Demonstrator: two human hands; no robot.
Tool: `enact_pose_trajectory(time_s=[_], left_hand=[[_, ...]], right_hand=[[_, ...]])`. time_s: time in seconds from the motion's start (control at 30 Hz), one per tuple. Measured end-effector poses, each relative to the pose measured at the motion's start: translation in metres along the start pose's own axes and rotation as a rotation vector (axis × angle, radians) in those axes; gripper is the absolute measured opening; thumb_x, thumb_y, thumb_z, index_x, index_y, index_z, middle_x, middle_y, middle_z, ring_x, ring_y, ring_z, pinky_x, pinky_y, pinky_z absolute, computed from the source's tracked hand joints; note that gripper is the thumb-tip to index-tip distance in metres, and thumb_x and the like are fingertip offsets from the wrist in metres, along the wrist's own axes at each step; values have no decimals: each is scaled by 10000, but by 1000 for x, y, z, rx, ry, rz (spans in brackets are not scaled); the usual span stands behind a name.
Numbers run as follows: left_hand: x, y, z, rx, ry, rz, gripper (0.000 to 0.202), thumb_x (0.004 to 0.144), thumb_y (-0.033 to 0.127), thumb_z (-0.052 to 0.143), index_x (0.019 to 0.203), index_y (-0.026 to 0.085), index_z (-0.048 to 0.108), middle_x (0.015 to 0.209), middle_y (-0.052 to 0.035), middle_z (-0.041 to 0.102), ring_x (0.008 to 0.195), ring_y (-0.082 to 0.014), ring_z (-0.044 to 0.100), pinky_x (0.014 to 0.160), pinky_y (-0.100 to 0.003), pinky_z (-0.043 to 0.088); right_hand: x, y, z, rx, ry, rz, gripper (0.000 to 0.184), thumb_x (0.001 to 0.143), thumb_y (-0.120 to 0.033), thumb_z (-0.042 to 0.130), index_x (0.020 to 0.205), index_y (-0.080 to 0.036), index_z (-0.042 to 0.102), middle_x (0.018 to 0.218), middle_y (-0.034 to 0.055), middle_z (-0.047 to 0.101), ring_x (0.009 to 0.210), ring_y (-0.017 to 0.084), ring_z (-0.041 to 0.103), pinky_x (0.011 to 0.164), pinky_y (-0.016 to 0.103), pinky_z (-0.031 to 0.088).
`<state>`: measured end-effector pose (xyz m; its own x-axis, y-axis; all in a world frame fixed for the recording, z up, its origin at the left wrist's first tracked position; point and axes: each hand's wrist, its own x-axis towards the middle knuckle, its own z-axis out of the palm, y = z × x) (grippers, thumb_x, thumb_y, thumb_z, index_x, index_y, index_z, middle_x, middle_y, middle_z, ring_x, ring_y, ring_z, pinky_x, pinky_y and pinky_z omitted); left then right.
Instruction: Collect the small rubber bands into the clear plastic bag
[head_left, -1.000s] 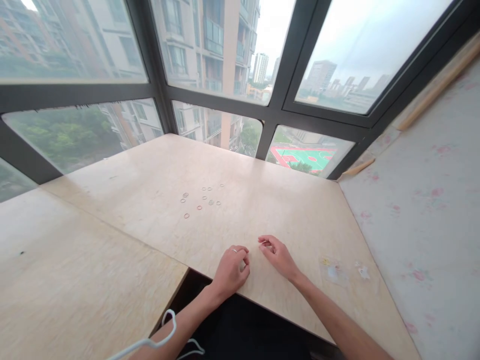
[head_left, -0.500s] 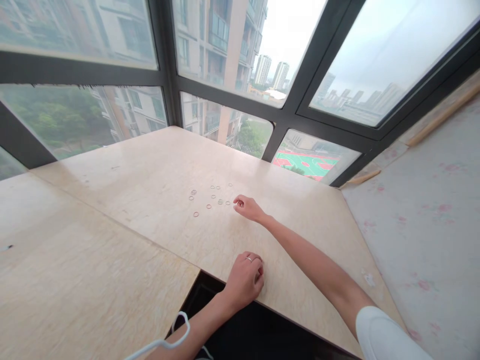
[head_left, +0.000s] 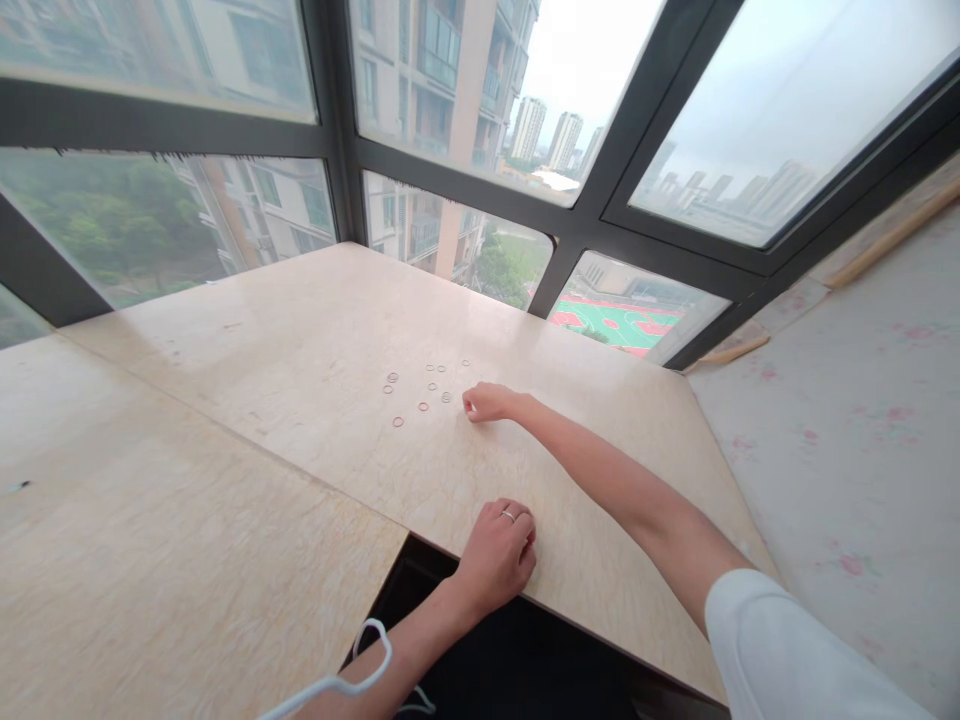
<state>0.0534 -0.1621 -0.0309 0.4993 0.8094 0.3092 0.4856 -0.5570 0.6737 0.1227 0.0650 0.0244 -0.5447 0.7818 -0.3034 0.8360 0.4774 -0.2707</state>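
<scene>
Several small thin rings (head_left: 432,387), some reddish and some grey, lie scattered on the pale marbled tabletop (head_left: 322,380). At the right side of this group is my right hand (head_left: 489,401), its thumb and fingers pinched together low over the table. Whatever lies between those fingertips is hidden. A pair of overlapping grey rings (head_left: 446,398) is just left of the pinch. My left hand (head_left: 501,552) rests at the table's near edge with its fingers curled closed. It wears a silver finger ring (head_left: 508,516); the inside of the fist cannot be seen.
A white cable (head_left: 352,685) loops over my left forearm. Below the near edge is a dark recess (head_left: 555,660). Dark window frames (head_left: 472,195) bound the far side, and a flower-patterned wall (head_left: 862,460) stands at right. A small dark-tipped item (head_left: 22,486) lies far left.
My right hand has moved onto the ring nearest its fingertips, and that ring is out of sight. Its fingers have closed further. My left hand stays curled at the edge; the view has shifted slightly.
</scene>
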Motion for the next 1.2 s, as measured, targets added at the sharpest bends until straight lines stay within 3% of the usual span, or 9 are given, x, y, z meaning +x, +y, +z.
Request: enact_pose_trajectory(time_s=[0.13, 0.33, 0.53, 0.73, 0.83, 1.0, 1.2], left_hand=[[0, 0, 0, 34, -2, 15, 131, 759, 69, 527, 823, 184, 536, 949, -68, 626, 952, -233, 535, 827, -365, 410], [1, -1, 2, 72, 0, 33, 109, 783, 84, 531, 828, 183, 534, 957, -62, 624, 946, -228, 531, 828, -364, 409], [3, 4, -2, 122, -30, 14, 77, 818, 111, 515, 823, 184, 539, 989, -69, 619, 966, -233, 539, 847, -378, 425], [0, 16, -5, 280, -193, 69, 98, 848, 186, 520, 931, 168, 569, 1167, -125, 590, 1162, -307, 504, 934, -447, 436], [-3, 21, 0, 373, -228, 86, 168, 858, 193, 511, 1010, 152, 567, 1247, -150, 564, 1259, -326, 450, 1012, -473, 401], [-4, 26, 7, 493, -230, 97, 256, 881, 232, 484, 1104, 128, 553, 1285, -174, 550, 1280, -341, 443, 1040, -487, 384], [-1, 33, 13, 546, -225, 67, 259, 888, 252, 479, 1077, 106, 579, 1256, -204, 560, 1268, -362, 447, 1028, -510, 380]], right_hand=[[-17, 9, 1, 153, -61, -8, 89, 605, -78, 630, 632, -162, 642, 505, -7, 599, 594, 156, 593, 581, 228, 403], [-68, 30, 13, 532, -18, 75, 73, 684, -166, 573, 757, -163, 575, 448, -68, 520, 382, 62, 437, 395, 158, 318], [-142, 55, 20, 877, 86, 110, 136, 708, -268, 554, 788, -210, 461, 449, -101, 469, 327, 42, 307, 319, 146, 212], [-229, 88, 26, 1056, 210, 164, 253, 726, -394, 597, 813, -226, 428, 415, -126, 418, 314, 38, 229, 318, 150, 173], [-270, 101, 27, 973, 307, 255, 262, 746, -434, 582, 824, -223, 448, 414, -119, 423, 320, 49, 249, 336, 164, 176], [-328, 117, 29, 450, 437, 465, 74, 733, -262, 516, 759, -194, 529, 432, -93, 441, 393, 77, 375, 444, 199, 273], [-368, 125, 40, 324, 422, 535, 64, 709, -179, 515, 734, -193, 572, 440, -88, 420, 446, 98, 405, 512, 225, 276]])
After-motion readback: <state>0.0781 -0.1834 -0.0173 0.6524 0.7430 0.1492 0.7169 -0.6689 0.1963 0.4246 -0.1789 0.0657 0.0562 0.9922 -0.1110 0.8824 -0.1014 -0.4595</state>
